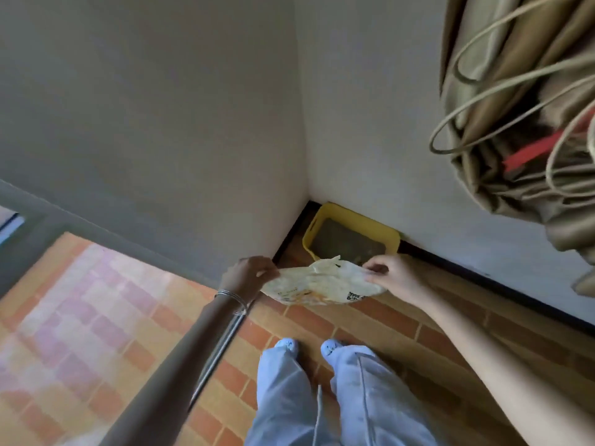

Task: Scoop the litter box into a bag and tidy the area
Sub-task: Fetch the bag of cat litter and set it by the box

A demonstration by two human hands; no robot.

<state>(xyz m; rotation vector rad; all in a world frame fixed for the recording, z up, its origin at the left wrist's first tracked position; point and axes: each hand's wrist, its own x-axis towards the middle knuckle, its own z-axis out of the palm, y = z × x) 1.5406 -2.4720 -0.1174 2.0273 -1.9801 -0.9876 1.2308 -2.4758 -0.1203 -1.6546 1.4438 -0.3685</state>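
A yellow litter box [351,220] with grey litter sits on the floor in the corner where two walls meet. In front of it and above the floor I hold a cream plastic bag [322,286] with printed markings. My left hand [249,275] pinches the bag's left edge. My right hand [384,276] pinches its right edge. The bag is stretched between both hands and hides the box's near rim. No scoop is in view.
Brick-patterned floor [370,320] runs under my feet [309,347]. A black baseboard [483,268] lines the right wall. A glass door with a metal frame [222,346] stands at the left. Folded beige curtains with cords [521,101] hang at the upper right.
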